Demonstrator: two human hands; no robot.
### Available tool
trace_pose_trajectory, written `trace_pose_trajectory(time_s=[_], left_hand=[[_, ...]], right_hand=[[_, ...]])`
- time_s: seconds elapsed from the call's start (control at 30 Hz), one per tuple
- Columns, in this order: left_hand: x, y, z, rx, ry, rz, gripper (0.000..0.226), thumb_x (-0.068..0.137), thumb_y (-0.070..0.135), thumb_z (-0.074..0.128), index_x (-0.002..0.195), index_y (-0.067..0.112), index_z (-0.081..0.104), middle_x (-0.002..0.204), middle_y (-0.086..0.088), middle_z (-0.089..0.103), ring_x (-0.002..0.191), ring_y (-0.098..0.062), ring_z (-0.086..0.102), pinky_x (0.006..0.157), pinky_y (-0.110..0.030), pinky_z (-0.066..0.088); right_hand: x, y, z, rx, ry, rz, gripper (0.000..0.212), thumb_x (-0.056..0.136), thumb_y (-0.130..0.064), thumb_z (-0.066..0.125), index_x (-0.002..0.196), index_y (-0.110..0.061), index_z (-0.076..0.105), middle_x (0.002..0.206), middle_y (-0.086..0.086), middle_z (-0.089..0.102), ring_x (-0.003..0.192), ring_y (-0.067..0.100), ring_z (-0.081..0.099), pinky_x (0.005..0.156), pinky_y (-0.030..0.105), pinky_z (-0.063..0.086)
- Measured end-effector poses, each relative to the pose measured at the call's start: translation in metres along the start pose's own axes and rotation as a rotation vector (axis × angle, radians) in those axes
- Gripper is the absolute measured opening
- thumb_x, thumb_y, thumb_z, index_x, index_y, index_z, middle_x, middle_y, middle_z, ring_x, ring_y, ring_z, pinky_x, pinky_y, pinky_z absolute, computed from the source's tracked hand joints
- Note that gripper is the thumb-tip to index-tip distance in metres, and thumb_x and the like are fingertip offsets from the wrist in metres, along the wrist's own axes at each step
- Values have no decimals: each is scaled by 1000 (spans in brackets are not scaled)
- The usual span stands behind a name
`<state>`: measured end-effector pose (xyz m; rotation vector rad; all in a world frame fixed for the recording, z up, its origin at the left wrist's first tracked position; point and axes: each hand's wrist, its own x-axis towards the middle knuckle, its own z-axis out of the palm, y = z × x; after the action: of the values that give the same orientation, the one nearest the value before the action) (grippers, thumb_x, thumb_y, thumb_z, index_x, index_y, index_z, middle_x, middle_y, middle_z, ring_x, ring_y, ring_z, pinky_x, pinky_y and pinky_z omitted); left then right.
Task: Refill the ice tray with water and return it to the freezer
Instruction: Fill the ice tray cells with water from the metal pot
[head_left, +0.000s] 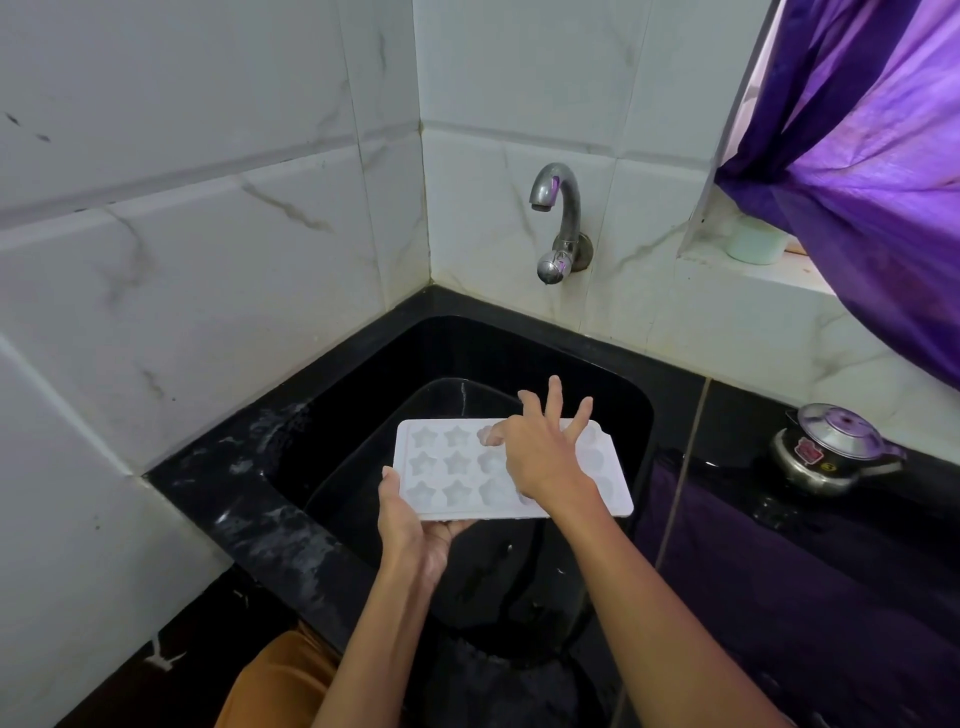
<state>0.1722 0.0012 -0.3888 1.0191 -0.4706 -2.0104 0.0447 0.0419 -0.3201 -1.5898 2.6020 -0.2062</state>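
A white ice tray (447, 470) with star-shaped cells is held level above the black sink (587, 364). My left hand (408, 525) holds it from below at its near left corner, thumb on the rim. My right hand (545, 452) lies over the tray's middle with fingers spread, its thumb touching a cell in the far row. The right part of the tray is partly hidden by that hand. A metal tap (556, 208) sticks out of the tiled wall above the sink, and no water runs from it.
A black counter (218, 483) rims the sink, tight against white tiled walls on the left and back. At the right stand a steel pressure cooker (831, 449), a purple curtain (872, 156) and a white cup (756, 239) on the window ledge.
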Motion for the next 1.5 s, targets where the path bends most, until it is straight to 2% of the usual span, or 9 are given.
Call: trace_pose_trajectory(time_s=[0.3,0.43,0.6,0.7,0.8,1.03,1.17,1.3,1.5], left_hand=[[-2,-3,2,25,-3,4,52,98,53,29,106,13,61,89,-12,75,78,-31,72,62,-51,58],[-6,-4,5,28,-2,-2,52,98,53,30,107,12,61,89,-12,75,80,-31,72,62,-51,58],[-6,-2,4,24,6,1,53,98,52,29,107,12,62,90,-13,75,79,-31,72,62,-50,58],[-7,-3,4,15,10,-8,53,98,52,29,106,11,62,89,-13,75,78,-31,73,61,-49,58],[-8,-3,6,-9,7,-21,53,98,53,29,105,12,62,89,-13,75,79,-32,72,59,-49,58],[-10,-2,9,-7,9,-22,55,98,52,30,112,10,61,98,-19,73,86,-37,71,65,-53,57],[-11,-3,9,-17,19,-23,54,98,52,29,112,10,60,97,-19,73,85,-36,71,65,-53,58],[-12,-5,12,-13,7,-30,53,98,53,29,110,11,60,94,-17,74,83,-34,72,62,-51,58],[-10,-3,10,-8,12,-8,52,98,52,29,109,12,60,92,-15,74,81,-33,72,61,-50,58]], right_hand=[[-5,0,0,-30,21,10,72,72,19,51,117,-37,63,156,13,14,141,41,-22,100,66,-22],[-4,-2,1,-43,38,21,69,74,14,56,121,-37,61,159,13,6,141,41,-24,100,66,-23],[-5,0,4,-43,34,-1,72,74,17,52,119,-38,62,156,12,15,142,40,-22,99,64,-25],[-4,2,3,-35,45,6,67,72,17,52,114,-34,63,154,12,18,142,40,-20,100,65,-24],[-2,-5,4,12,103,2,55,73,15,51,111,-24,54,149,12,22,143,39,-15,105,67,-16],[1,-20,14,-40,72,-132,74,73,15,55,125,-38,56,158,12,3,142,39,-22,101,63,-25],[3,-21,13,-80,59,-134,69,76,12,57,123,-37,60,157,12,11,142,40,-21,96,62,-29],[5,-22,6,-106,62,-101,47,81,2,62,114,-31,66,157,13,11,142,40,-21,99,64,-26],[6,-20,4,-147,50,-141,53,75,2,69,114,-34,64,154,12,19,142,41,-19,101,66,-23]])
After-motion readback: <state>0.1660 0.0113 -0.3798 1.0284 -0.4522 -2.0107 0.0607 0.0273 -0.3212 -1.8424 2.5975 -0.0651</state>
